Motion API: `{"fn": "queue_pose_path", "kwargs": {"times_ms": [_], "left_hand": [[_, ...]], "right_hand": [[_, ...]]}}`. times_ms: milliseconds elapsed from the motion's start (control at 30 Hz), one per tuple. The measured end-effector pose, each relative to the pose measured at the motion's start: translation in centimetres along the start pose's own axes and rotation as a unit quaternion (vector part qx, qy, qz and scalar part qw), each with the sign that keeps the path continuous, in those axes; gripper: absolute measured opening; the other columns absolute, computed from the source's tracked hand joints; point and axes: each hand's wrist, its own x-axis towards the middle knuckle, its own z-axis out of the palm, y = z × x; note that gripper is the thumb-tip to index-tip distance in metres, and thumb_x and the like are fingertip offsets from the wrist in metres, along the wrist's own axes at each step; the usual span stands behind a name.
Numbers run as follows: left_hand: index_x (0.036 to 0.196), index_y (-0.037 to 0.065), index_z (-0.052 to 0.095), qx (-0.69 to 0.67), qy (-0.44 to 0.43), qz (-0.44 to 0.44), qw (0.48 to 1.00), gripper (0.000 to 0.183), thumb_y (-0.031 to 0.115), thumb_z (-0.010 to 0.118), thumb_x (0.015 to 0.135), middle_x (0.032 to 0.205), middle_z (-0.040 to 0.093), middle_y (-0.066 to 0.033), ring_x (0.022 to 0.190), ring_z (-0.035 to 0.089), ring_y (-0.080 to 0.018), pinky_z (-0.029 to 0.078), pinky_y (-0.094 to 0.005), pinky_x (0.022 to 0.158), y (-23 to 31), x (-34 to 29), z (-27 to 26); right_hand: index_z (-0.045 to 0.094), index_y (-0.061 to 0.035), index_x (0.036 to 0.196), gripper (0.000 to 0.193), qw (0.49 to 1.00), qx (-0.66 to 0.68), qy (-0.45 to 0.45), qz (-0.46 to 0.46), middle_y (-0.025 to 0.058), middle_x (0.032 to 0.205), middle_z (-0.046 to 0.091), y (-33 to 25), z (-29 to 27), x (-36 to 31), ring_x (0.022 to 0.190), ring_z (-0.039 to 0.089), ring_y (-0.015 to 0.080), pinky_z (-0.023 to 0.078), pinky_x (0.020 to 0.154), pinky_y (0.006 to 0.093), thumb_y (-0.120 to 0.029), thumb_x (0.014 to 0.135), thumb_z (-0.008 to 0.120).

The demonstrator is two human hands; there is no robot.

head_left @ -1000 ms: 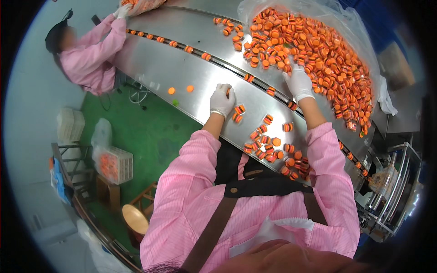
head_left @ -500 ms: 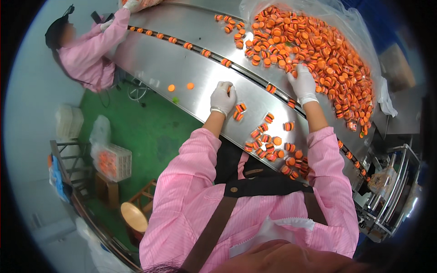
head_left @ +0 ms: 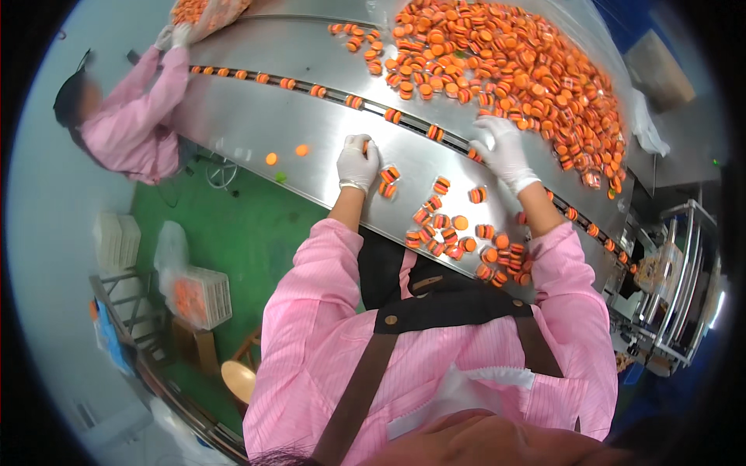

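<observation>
My left hand [head_left: 358, 163], in a white glove, is closed on a wrapped candy [head_left: 365, 146], an orange layered, burger-like piece, just above the near steel strip. Two similar candies lie right beside its wrist. My right hand [head_left: 507, 151], also gloved, is over the narrow conveyor [head_left: 416, 123], thumb and fingers apart. By its thumb a candy [head_left: 475, 155] sits in the conveyor channel. Past its fingertips spreads a large heap of the same candies [head_left: 505, 58] on clear plastic sheeting. Several more candies [head_left: 460, 223] lie loose between my forearms.
Two flat orange discs [head_left: 271, 158] and a green scrap [head_left: 280, 177] rest near the table's left edge. A co-worker in pink [head_left: 132, 132] handles a bag of candies [head_left: 210, 14] at the far left. Metal machine framing [head_left: 674, 272] stands at right; a white crate [head_left: 203, 299] is on the floor.
My right hand has drawn back from the heap's edge to the conveyor, its fingers now apart. My left hand stays closed on its candy. The whole view has shifted; the co-worker's hands are together at the bag.
</observation>
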Motion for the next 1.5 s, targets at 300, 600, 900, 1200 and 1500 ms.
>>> {"fn": "queue_pose_path", "kwargs": {"times_ms": [300,600,900,1200,1500], "left_hand": [[0.091,0.008,0.065,0.005,0.008,0.004,1.0,0.014,0.019,0.059,0.086,0.088,0.059,-0.0119,0.081,0.06,-0.0311,0.049,-0.0395,0.074,0.7,-0.2,0.3],[0.09,0.008,0.064,0.024,0.015,0.021,0.999,0.014,0.02,0.058,0.087,0.09,0.06,-0.0118,0.083,0.061,-0.0308,0.049,-0.0397,0.076,0.7,-0.3,-0.2],[0.092,0.005,0.063,0.039,-0.001,0.0,0.999,0.019,0.022,0.058,0.088,0.093,0.059,-0.0117,0.085,0.061,-0.0317,0.048,-0.0396,0.077,1.7,-0.3,-0.5],[0.089,0.009,0.064,0.042,0.019,0.024,0.999,0.014,0.022,0.059,0.086,0.089,0.059,-0.0115,0.08,0.061,-0.0313,0.049,-0.0405,0.073,0.8,-0.2,0.0],[0.089,0.007,0.064,0.033,0.017,0.012,0.999,0.014,0.02,0.059,0.086,0.09,0.059,-0.012,0.081,0.061,-0.0311,0.049,-0.0396,0.075,0.8,-0.3,-0.4]], "right_hand": [[0.061,-0.0004,0.092,0.057,0.904,-0.185,-0.196,0.333,0.0218,0.086,0.067,4.6,-7.5,-9.3,0.084,0.066,0.0367,0.052,0.075,0.0461,-0.057,0.082,0.061],[0.061,-0.0055,0.097,0.027,0.921,-0.192,-0.121,0.317,0.0185,0.093,0.065,6.7,-8.8,-13.7,0.091,0.063,0.0364,0.05,0.08,0.0457,-0.026,0.079,0.064],[0.062,-0.0059,0.105,0.031,0.954,-0.131,-0.017,0.27,0.0169,0.104,0.062,10.0,-11.2,-15.3,0.101,0.06,0.0345,0.048,0.086,0.0432,-0.021,0.08,0.068],[0.054,-0.0105,0.12,0.04,0.914,-0.205,0.024,0.349,0.0152,0.111,0.06,13.9,-6.9,-10.4,0.104,0.06,0.0332,0.049,0.085,0.0445,-0.03,0.087,0.064],[0.054,-0.0044,0.103,0.032,0.934,-0.105,0.069,0.333,0.0165,0.088,0.064,13.9,-6.4,-10.3,0.088,0.063,0.0361,0.05,0.079,0.0439,-0.023,0.082,0.068]]}}
